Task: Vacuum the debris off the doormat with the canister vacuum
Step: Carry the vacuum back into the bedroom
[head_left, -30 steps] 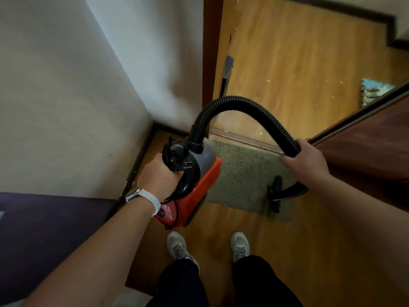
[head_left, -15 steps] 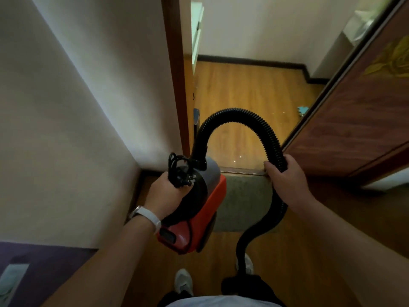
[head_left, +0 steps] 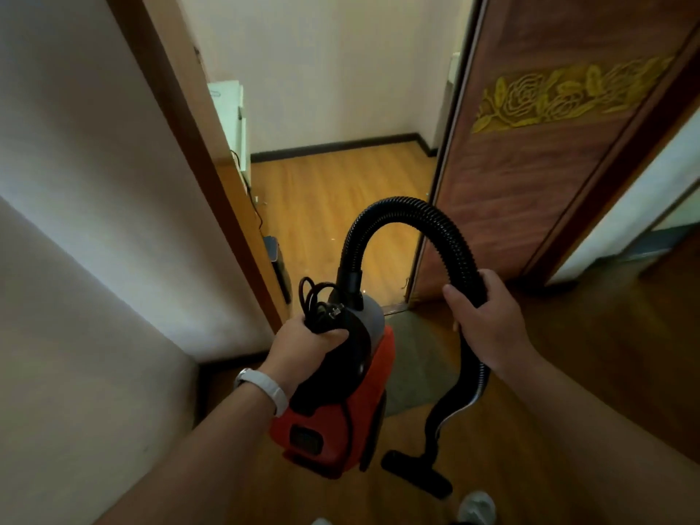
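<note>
Two hands are sharing the load: the left hand (head_left: 303, 342) is wrapping its fingers round the top grip of the canister vacuum (head_left: 341, 407), which is hanging off the floor, while the right hand (head_left: 488, 320) is curling round the ribbed hose (head_left: 397, 208) just past its arch. The doormat (head_left: 416, 354) is lying on the wooden floor at the threshold, partly hidden behind the canister; the floor nozzle (head_left: 416, 475) is dangling nearer the person, beside a shoe (head_left: 477, 505), off the mat. Risks, as I am judging them: the coiled cord (head_left: 316, 301) is sitting bundled on top with its plug showing, so suction may be lacking; the nozzle is liable to swing into the shoe or the door (head_left: 549, 176). Room is running tight: wall and door frame (head_left: 197, 145) are crowding the left, the door is hemming in the right, and open floor is lying only ahead through the doorway
</note>
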{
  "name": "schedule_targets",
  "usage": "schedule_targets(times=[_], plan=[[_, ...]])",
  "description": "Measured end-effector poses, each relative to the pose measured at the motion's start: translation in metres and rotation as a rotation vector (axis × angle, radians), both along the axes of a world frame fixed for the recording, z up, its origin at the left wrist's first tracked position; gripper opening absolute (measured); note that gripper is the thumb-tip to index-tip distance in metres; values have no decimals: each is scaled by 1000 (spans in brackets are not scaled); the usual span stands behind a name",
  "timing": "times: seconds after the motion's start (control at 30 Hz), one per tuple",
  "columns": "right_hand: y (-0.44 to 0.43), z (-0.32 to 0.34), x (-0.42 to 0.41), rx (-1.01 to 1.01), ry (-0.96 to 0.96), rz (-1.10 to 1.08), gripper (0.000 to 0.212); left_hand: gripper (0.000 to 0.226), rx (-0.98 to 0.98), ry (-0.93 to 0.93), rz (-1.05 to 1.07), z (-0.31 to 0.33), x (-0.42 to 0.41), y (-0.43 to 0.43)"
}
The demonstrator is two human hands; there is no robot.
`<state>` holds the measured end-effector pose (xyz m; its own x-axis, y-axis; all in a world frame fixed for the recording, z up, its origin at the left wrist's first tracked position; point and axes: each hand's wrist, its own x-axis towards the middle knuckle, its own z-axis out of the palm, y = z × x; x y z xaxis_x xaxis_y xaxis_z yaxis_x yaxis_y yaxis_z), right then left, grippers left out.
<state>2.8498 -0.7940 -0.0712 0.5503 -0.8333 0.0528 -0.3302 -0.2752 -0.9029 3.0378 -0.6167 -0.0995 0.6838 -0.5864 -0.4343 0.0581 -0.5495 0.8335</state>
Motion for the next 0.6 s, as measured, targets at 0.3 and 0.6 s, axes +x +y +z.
schedule_targets(times=[0.3, 0.6], plan=[[-91, 16, -89, 93, -114, -109, 8, 15, -117, 35, -76, 36, -88, -130], [-203, 31, -193, 111, -212, -262, 10, 19, -219, 97, -186, 63, -186, -285]])
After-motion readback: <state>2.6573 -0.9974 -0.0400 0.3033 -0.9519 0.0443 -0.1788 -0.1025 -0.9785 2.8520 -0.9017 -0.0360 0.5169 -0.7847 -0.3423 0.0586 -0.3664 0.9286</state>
